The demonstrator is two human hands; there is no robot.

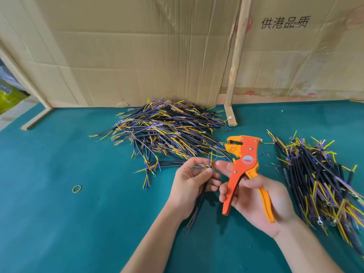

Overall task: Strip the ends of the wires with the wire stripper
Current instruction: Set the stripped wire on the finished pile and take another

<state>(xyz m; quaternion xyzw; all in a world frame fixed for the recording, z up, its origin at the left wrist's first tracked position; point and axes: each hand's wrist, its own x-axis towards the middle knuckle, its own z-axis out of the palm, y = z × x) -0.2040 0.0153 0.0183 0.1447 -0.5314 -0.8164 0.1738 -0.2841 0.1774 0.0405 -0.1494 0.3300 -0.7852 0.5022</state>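
Meanwhile, left hand (189,184) pinches a wire (199,201) beside the wire stripper (243,164), which the right hand (256,201) grips (cardboard (285,22) behind reads 供港品质).

We list as not fully seen: the right-hand wire pile (323,180), cut off by the frame's right edge; the held cable (199,203), its middle hidden behind the left hand (192,186); the stripper's round label (248,160), too small to read
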